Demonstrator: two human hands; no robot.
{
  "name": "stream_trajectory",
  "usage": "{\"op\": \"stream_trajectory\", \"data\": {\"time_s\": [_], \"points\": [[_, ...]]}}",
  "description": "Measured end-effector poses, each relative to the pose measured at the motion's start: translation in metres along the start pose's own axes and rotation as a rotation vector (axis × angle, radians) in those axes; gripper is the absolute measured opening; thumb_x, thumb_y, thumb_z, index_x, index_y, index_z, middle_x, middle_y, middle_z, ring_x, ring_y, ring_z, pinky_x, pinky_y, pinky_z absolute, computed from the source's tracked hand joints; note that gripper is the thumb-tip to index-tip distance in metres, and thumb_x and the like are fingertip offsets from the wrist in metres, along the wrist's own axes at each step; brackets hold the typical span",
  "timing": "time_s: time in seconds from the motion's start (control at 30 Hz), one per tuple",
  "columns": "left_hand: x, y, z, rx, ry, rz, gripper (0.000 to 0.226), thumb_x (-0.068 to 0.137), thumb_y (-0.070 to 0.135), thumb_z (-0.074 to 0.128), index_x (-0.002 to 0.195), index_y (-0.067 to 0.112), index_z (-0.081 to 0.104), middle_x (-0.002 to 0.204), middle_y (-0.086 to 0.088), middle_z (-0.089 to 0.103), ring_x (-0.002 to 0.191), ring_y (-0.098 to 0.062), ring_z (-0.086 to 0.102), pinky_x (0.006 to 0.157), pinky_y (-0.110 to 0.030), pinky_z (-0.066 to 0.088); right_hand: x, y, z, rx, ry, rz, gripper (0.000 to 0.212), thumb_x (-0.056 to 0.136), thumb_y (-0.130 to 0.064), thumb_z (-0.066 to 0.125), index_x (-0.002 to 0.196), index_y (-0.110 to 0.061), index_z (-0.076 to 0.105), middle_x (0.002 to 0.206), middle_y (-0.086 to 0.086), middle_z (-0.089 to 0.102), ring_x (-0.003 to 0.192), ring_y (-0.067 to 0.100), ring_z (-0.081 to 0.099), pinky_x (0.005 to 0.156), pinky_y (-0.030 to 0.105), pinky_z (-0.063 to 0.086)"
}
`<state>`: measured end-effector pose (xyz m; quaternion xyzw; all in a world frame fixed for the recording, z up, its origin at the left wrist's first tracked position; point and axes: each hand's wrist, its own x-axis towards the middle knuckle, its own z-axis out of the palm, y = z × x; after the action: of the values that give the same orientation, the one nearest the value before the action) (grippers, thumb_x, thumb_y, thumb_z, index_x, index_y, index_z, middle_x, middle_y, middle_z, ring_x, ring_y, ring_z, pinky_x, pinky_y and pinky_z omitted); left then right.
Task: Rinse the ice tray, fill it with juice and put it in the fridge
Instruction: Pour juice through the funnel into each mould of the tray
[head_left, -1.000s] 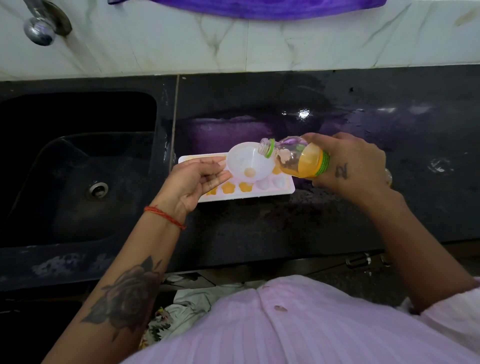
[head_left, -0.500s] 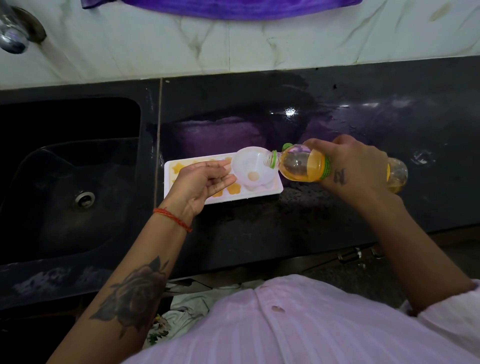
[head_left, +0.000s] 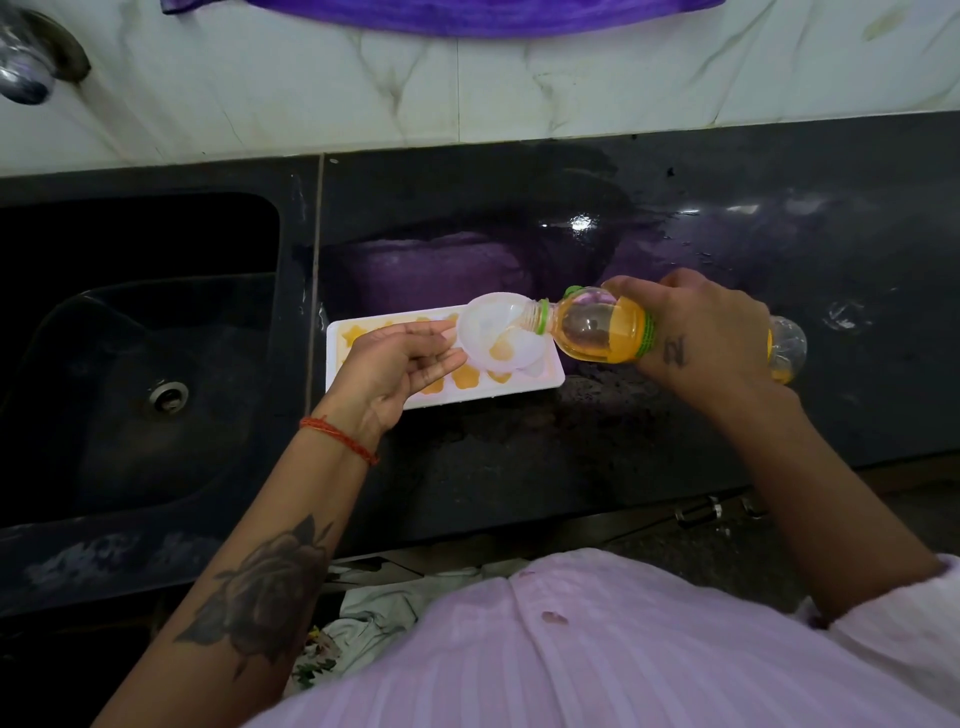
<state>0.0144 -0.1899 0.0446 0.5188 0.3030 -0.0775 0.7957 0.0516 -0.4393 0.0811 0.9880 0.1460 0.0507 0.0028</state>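
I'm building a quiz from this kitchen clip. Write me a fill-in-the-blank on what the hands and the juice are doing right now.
1. The right hand grips the tilted juice ____, its neck pointing into the funnel.
2. The left hand steadies the white ____ over the ice tray.
3. The tray lies on the dark counter, to the ____ of the sink.
4. The filled cells hold liquid coloured ____.

Missing words: bottle; funnel; right; orange

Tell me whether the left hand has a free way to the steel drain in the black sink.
Probably yes: the black sink lies open beside the left hand, with nothing over the steel drain. But its fingers hold the white funnel.
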Motion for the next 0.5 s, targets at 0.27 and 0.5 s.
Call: {"op": "stream_trajectory", "data": {"time_s": [0.27, 0.5], "points": [[0.002, 0.004, 0.006, -0.004, -0.056, 0.015, 0.012, 0.083, -0.007, 0.058, 0.087, 0.0, 0.067, 0.078, -0.011, 0.072, 0.067, -0.016, 0.072, 0.055, -0.019, 0.055, -0.002, 0.007, -0.005, 0.055, 0.026, 0.042, 0.067, 0.072, -0.038, 0.075, 0.131, -0.043, 0.044, 0.11, 0.008, 0.059, 0.092, 0.035, 0.06, 0.072, 0.036, 0.037], [0.005, 0.001, 0.025, 0.02, -0.101, 0.009, 0.013, 0.083, -0.007, 0.057, 0.082, 0.001, 0.066, 0.066, -0.006, 0.074, 0.064, -0.014, 0.072, 0.055, -0.019, 0.055, -0.007, 0.019, -0.008, 0.03, 0.048, 0.065, 0.063, 0.075, -0.036, 0.073, 0.131, -0.041, 0.045, 0.111, 0.009, 0.06, 0.09, 0.035, 0.061, 0.07, 0.034, 0.035]]}}
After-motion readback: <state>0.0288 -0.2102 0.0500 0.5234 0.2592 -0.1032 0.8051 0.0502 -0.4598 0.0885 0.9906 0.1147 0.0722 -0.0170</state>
